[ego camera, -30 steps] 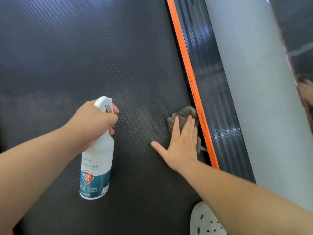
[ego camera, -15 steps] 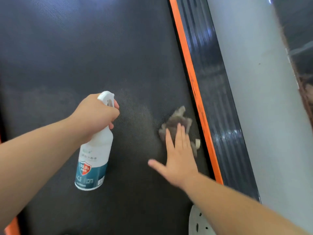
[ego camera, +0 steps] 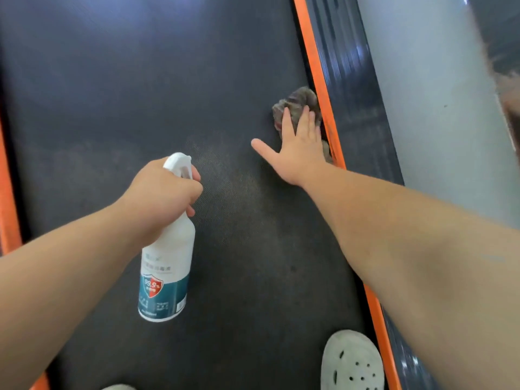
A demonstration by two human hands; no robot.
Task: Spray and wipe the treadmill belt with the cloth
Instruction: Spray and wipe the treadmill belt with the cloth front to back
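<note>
The dark textured treadmill belt [ego camera: 140, 94] fills most of the view. My left hand [ego camera: 163, 192] grips the neck and trigger of a white spray bottle [ego camera: 166, 266] with a teal label, held above the belt's middle. My right hand [ego camera: 298, 147] lies flat, fingers spread, pressing a crumpled grey-brown cloth [ego camera: 298, 102] onto the belt right against its right edge. A faint damp patch [ego camera: 213, 164] shows on the belt between the two hands.
An orange strip [ego camera: 315, 68] and a ribbed black side rail [ego camera: 354, 88] run along the belt's right side, with a grey panel [ego camera: 439, 108] beyond. Another orange strip [ego camera: 8, 209] borders the left. A pale perforated clog [ego camera: 351, 361] stands on the belt at the bottom right.
My right hand has pushed the cloth forward and to the right, up against the orange strip. The view has shifted back, showing more of the clog. The bottle stays in my left hand.
</note>
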